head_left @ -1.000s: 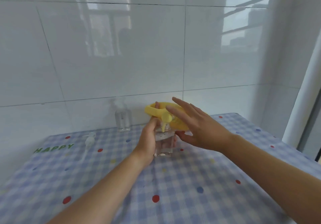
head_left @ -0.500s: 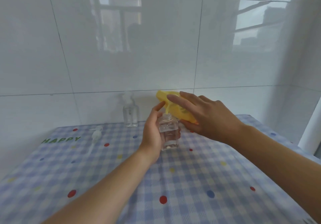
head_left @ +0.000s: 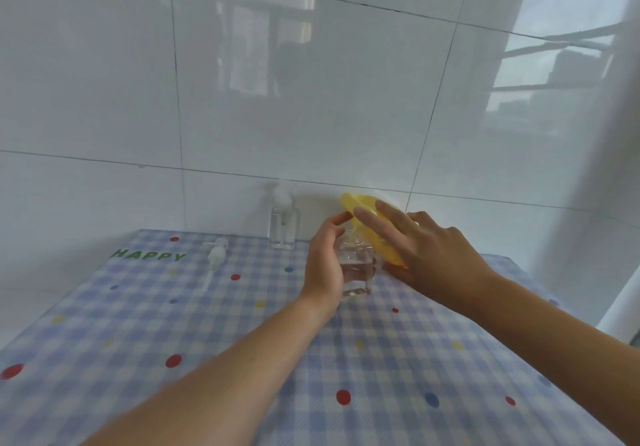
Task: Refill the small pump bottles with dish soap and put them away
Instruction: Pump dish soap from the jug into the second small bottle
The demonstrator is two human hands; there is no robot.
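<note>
Left hand clamped round the bottle, right hand pinching the tilted funnel: best keep the bottle upright and the spout centred over its neck.

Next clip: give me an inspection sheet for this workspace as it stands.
Surface: blue checked tablecloth, dotted, printed HAPPY.
Job's things: open bottle upright, yellow funnel tilted over its neck; capped pump bottle by the wall; loose pump lying on the cloth.
Clutter: nothing seen.
Grippers: left hand grips the open bottle; right hand holds the funnel.
Cables: nothing seen.
Surroundings: white tiled wall.
</note>
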